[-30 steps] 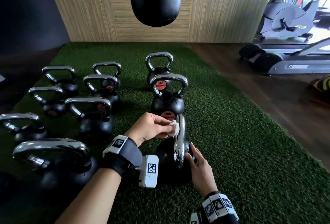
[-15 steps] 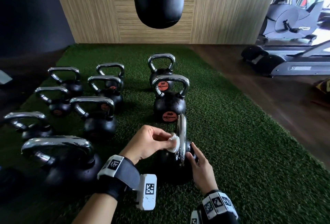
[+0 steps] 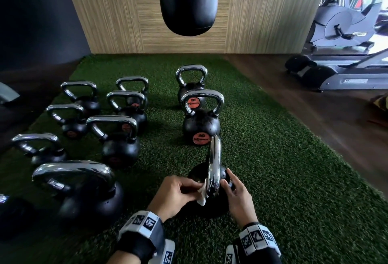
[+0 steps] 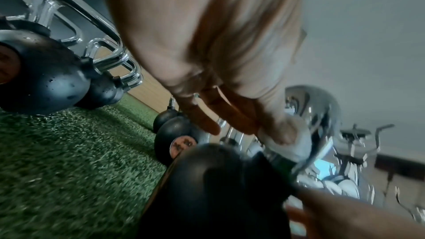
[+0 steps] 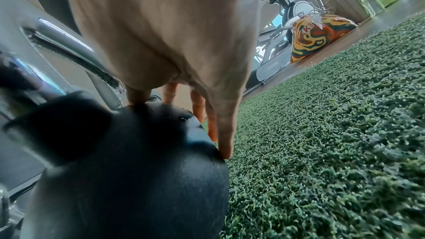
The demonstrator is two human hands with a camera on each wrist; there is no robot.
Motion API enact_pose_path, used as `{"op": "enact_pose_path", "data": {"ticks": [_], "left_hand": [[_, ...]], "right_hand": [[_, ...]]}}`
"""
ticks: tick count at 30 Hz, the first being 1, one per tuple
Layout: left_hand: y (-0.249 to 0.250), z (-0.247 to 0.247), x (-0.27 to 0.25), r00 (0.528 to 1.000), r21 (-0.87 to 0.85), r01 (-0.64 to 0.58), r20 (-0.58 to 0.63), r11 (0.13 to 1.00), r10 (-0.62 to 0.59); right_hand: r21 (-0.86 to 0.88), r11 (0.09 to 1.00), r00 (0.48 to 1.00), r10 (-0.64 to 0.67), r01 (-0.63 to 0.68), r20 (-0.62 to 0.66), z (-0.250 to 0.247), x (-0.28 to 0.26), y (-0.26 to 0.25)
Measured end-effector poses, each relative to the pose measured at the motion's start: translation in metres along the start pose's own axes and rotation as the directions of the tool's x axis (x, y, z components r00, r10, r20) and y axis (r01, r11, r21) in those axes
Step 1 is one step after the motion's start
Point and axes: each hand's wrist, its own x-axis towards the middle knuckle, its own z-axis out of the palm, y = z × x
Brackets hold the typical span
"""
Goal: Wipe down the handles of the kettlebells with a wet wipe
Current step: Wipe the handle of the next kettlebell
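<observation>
A black kettlebell (image 3: 197, 202) with a chrome handle (image 3: 214, 162) stands on green turf in front of me, its handle seen edge-on. My left hand (image 3: 178, 192) pinches a white wet wipe (image 3: 202, 195) and presses it against the lower left leg of that handle; the left wrist view shows the wipe (image 4: 292, 144) under my fingertips on the chrome. My right hand (image 3: 236, 192) rests with straight fingers on the right side of the black ball, as the right wrist view shows with the fingers (image 5: 226, 134) lying on the ball (image 5: 128, 170).
Two more kettlebells (image 3: 200, 125) stand in a line straight ahead. Several others (image 3: 117, 137) crowd the turf at the left. A black punching bag (image 3: 188, 1) hangs above. Wooden floor, a treadmill (image 3: 340, 78) and an exercise bike (image 3: 340, 24) lie to the right.
My left hand has slid the wipe down the handle from near its top to its lower leg. My right hand has stayed on the ball.
</observation>
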Motion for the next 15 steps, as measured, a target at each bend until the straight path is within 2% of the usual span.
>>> {"op": "enact_pose_path", "data": {"ticks": [3, 5, 7, 9, 12, 14, 15], "left_hand": [[-0.007, 0.008, -0.004, 0.999, 0.038, 0.006, -0.04, 0.999, -0.005], [-0.006, 0.004, -0.003, 1.0, 0.173, -0.021, -0.02, 0.985, 0.024], [0.001, -0.003, 0.001, 0.998, 0.283, -0.055, -0.023, 0.957, 0.064], [0.007, -0.009, 0.003, 0.993, 0.13, -0.064, -0.087, 0.989, 0.076], [0.014, -0.016, 0.002, 0.983, -0.175, -0.045, -0.185, 0.983, 0.012], [0.02, -0.019, 0.003, 0.98, -0.325, -0.034, -0.195, 0.945, -0.032], [0.025, -0.02, 0.004, 0.98, -0.371, -0.035, -0.193, 0.928, -0.041]], "right_hand": [[-0.022, 0.999, 1.0, 0.028, -0.028, -0.001, 0.0, 0.005, -0.001], [-0.068, 0.997, 0.999, 0.034, -0.035, -0.014, -0.002, 0.006, -0.004], [-0.116, 0.993, 0.997, 0.018, -0.027, -0.08, -0.005, 0.006, -0.011], [-0.123, 0.992, 0.978, -0.053, 0.028, -0.203, -0.009, 0.004, -0.023], [-0.088, 0.984, 0.901, -0.177, 0.155, -0.396, -0.017, -0.005, -0.051], [-0.075, 0.958, 0.852, -0.28, 0.276, -0.442, -0.025, -0.012, -0.073], [-0.07, 0.937, 0.844, -0.339, 0.342, -0.416, -0.028, -0.015, -0.083]]}}
